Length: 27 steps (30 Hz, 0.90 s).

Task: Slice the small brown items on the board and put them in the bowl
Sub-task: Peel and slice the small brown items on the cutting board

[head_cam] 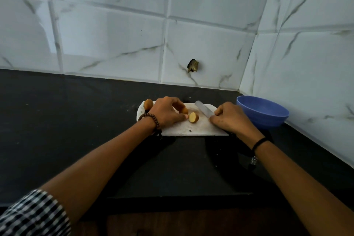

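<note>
Handling, as judged: small and light, seemingly firm enough to need a blade. Rounded skin likely to roll; moist cut face possibly slippery. Best pinched across the skin sides with the flat face down, fingertips tucked back from the edge.

Appearance: tan-brown skin, pale yellow flesh, oval outline.

Position: cut half (pixel 193 117) lying near the middle of the white board (pixel 191 130), pale face turned toward the camera. Second piece (pixel 184 110) just behind it, pinched in the curled fingers (pixel 177 104) of the left hand (pixel 164 113), thumb tip touching or just beside the cut half. Whole item (pixel 148 103) at the board's far left corner, partly hidden by the left wrist.

Right hand (pixel 229 119) closed round the handle of the knife (pixel 203 110), blade low over the board and pointing away. Blue bowl (pixel 268 119) on the dark bench (pixel 76 120) just right of the board, no slices visible inside.
</note>
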Motion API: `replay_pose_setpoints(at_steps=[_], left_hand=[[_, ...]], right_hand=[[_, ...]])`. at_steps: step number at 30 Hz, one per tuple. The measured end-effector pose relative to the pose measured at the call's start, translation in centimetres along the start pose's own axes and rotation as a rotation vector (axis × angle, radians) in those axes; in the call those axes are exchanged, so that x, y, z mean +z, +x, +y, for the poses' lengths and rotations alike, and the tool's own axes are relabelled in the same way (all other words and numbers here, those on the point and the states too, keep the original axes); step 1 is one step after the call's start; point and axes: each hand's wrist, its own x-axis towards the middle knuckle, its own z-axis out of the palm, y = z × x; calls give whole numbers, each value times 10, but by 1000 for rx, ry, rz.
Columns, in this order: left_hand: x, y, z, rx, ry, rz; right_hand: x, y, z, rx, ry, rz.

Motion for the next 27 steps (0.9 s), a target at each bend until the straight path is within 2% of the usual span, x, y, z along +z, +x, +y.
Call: replay_pose_setpoints(at_steps=[6,10,14,17,22,27], left_hand=[[-2,-1,2,-8,7,37],[-4,-3,3,-16,118,95],[-1,-2,3,-9,141,86],[-2,-3,5,-14,139,93],[1,-1,3,-70,136,168],[4,-2,8,-60,221,177]], right_hand=[[6,3,-11,-2,288,-35],[7,1,-24,-24,408,-150],[9,0,-26,-107,520,-250],[9,3,-27,-113,525,-245],[2,23,-35,-12,461,-174],[9,55,-73,-119,335,-139]])
